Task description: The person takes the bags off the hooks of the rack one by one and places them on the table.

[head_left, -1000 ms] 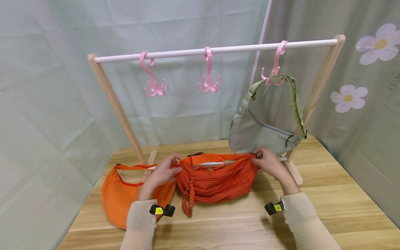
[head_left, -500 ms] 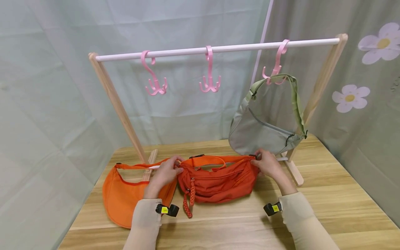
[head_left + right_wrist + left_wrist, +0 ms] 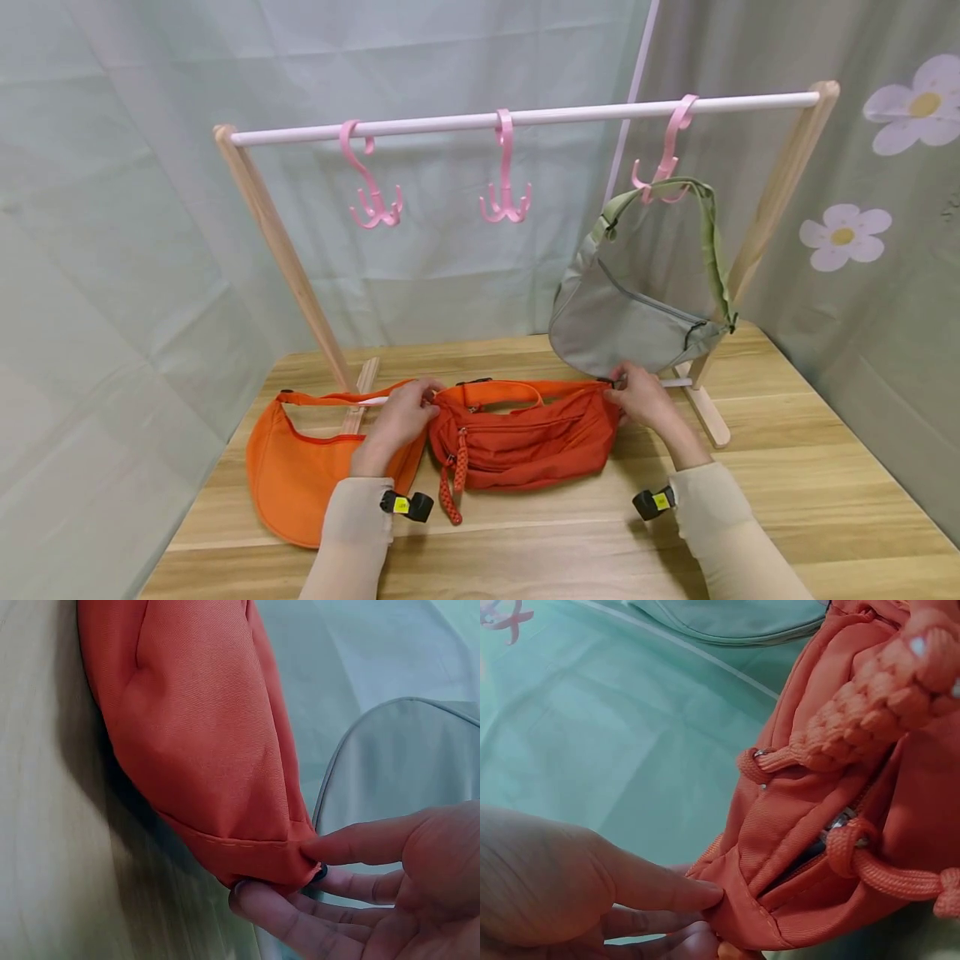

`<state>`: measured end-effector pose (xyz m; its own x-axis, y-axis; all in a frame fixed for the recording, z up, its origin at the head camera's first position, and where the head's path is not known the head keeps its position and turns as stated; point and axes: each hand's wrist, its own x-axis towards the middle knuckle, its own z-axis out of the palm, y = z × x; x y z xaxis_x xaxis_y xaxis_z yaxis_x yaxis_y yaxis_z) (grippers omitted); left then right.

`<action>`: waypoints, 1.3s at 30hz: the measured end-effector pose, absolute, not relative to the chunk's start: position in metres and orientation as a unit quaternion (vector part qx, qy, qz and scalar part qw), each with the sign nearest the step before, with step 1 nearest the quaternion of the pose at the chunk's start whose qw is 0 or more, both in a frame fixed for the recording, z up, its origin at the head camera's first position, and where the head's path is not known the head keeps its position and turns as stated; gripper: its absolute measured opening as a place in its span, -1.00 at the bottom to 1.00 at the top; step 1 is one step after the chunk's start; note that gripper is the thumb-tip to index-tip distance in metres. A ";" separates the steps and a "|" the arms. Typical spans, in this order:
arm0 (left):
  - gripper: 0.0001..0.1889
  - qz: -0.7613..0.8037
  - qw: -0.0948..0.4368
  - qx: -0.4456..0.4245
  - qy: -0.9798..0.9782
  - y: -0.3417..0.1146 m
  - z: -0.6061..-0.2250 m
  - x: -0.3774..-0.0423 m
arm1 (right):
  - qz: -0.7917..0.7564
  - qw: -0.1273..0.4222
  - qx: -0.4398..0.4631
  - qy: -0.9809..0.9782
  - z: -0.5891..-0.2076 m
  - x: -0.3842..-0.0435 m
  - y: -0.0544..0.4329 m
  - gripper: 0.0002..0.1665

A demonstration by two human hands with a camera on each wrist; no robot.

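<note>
A red-orange waist bag (image 3: 525,442) with braided zipper pulls (image 3: 461,462) lies at the middle of the table, its orange strap (image 3: 495,390) looped along the top. My left hand (image 3: 405,412) pinches its left end; in the left wrist view the thumb (image 3: 675,889) presses that corner. At the other end my right hand (image 3: 643,398) pinches the corner by a black buckle, and the right wrist view shows thumb and fingers around the fabric (image 3: 247,862). Partly behind my left forearm lies a flat orange shoulder bag (image 3: 300,471).
A wooden rack with a white bar (image 3: 450,125) stands behind, carrying pink hooks (image 3: 506,179). A grey-green shoulder bag (image 3: 630,321) hangs by its strap from the right hook, just behind my right hand. Rack feet (image 3: 708,412) rest on the wooden table (image 3: 795,500).
The waist bag's top edge has sunk slightly and its opening looks narrower. My left hand has shifted a little to the right; both hands keep hold of the ends.
</note>
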<state>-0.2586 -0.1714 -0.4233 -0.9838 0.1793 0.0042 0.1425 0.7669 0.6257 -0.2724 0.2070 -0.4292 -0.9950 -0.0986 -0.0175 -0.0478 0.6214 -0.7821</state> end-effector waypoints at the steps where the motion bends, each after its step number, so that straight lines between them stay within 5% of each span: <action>1: -0.65 0.333 0.028 0.085 0.939 -0.171 -0.423 -0.259 | -0.436 0.031 -0.045 0.898 -0.429 -0.272 0.207 -0.74; 14: -0.61 0.351 0.001 0.093 0.932 -0.177 -0.413 -0.255 | -0.461 0.060 -0.090 0.881 -0.400 -0.259 0.215 -0.68; 39: -0.73 0.547 -0.078 0.182 0.814 -0.173 -0.373 -0.238 | -0.502 -0.063 -0.119 0.854 -0.343 -0.231 0.226 -0.72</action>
